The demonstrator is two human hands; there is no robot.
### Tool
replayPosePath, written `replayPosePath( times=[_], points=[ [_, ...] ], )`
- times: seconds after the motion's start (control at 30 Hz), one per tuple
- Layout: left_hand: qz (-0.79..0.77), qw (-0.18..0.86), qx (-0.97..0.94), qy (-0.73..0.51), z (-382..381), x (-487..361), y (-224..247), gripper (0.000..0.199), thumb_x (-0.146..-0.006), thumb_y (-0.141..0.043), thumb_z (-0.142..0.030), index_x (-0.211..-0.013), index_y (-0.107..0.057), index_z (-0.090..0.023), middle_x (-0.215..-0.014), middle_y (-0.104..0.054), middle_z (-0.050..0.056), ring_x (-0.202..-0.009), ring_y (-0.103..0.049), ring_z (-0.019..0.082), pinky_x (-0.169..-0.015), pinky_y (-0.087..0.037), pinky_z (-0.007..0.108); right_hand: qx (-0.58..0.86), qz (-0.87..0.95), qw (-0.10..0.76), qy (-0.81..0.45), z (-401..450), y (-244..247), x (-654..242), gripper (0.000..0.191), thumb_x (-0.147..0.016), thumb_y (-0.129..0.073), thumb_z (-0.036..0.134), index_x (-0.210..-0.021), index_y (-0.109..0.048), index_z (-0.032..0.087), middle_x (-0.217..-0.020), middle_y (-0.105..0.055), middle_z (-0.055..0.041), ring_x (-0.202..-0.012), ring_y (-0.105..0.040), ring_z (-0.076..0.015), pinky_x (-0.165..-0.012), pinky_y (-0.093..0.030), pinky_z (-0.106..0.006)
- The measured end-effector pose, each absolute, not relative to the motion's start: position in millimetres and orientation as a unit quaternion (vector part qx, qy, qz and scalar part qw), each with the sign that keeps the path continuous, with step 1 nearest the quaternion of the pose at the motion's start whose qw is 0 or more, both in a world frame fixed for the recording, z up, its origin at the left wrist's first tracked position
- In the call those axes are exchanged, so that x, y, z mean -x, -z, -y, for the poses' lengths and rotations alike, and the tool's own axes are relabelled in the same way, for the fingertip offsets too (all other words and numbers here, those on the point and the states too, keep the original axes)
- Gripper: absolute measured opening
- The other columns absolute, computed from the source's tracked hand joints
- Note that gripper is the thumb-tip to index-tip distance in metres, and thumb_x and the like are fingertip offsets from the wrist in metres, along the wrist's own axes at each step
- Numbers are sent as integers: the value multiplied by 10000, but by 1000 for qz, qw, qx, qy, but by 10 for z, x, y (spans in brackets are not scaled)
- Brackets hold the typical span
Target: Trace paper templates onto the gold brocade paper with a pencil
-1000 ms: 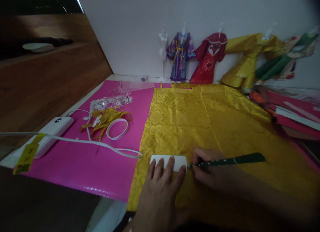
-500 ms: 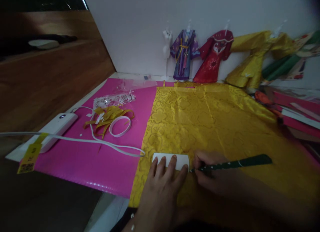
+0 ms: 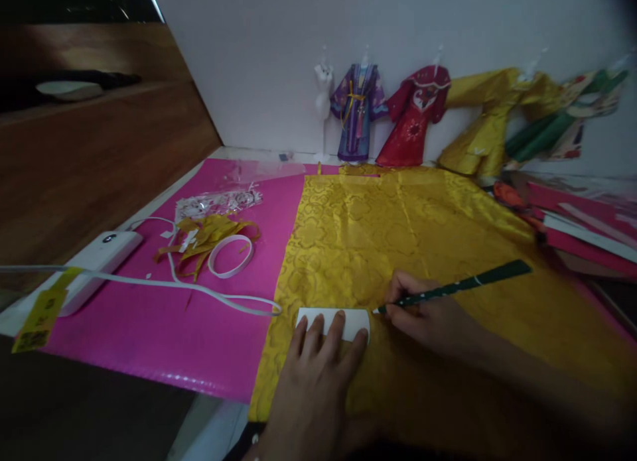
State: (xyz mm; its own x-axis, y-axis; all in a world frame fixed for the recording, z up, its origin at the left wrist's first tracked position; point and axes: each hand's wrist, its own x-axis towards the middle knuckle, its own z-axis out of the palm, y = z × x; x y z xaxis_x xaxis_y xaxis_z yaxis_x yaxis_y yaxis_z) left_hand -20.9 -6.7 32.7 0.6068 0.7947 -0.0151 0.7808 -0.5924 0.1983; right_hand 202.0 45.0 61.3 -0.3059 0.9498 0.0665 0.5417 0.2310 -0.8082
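Left hand (image 3: 318,361): palm down, fingers spread, fingertips bearing on the small white card with a curved right end (image 3: 354,322). The card lies flat on the yellow patterned satin-like fabric (image 3: 358,242), near the fabric's left edge. Right hand (image 3: 418,312): thumb and fingers pinch the slim dark green pen with pale dots (image 3: 462,286) close to its point. The pen is tilted, its tip just beside the card's upper right corner; contact between tip and fabric cannot be confirmed.

Risks:
1. Card shift. The fingertips cover mainly the lower part of the card; the upper edge is unsupported. Sideways push from the pen, or uneven finger pressure, could rotate the card on the smooth fabric.
2. Fabric creep. The fabric shows creases and lies partly over the glossy pink sheet (image 3: 149,335). Drag from the tip or from the right forearm could pucker it and distort any line.
3. Stray ink. A tip lowered away from the card's edge could leave an unwanted mark.
4. Cable snag. The loop of the white cable (image 3: 251,310) reaches the fabric's left border, near the card. If pulled, it could disturb the fabric.
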Motion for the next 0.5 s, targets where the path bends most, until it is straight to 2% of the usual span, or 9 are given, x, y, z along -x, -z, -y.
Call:
replayPosePath(
  times=[0.13, 0.3, 0.4, 0.5],
  points=[
    [-425, 58, -902, -55, 64, 224, -303, 1001, -698, -551, -906, -1463, -499, -263, -1466, -517, 197, -1243, -540, 478, -991, -448, 709, 512, 725, 292, -355, -484, -571, -2008, 117, -802, -511, 181, -739, -438, 246, -647, -513, 37, -585, -483, -140, -544, -376, -270],
    [-419, 35, -906, -59, 67, 252, -270, 1000, -666, -643, -866, -1457, -503, -270, -1457, -529, 190, -1229, -553, 476, -984, -461, 702, 503, 730, 295, -355, -477, -541, -1990, 126, -794, -533, 176, -749, -441, 250, -640, -519, 43, -569, -488, -145, -524, -378, -264],
    [-418, 28, -906, -59, 71, 254, -264, 986, -703, -581, -886, -1474, -480, -280, -1469, -523, 173, -1239, -556, 459, -995, -475, 672, 497, 737, 295, -350, -484, -533, -1996, 131, -793, -530, 175, -750, -434, 252, -634, -513, 46, -561, -485, -147, -516, -375, -264],
    [-420, 29, -905, -59, 68, 236, -280, 988, -692, -548, -914, -1443, -524, -272, -1434, -556, 186, -1207, -582, 473, -958, -496, 687, 494, 746, 292, -336, -495, -525, -2000, 131, -801, -518, 168, -751, -429, 250, -639, -516, 47, -565, -490, -141, -524, -378, -259]
  ],
)
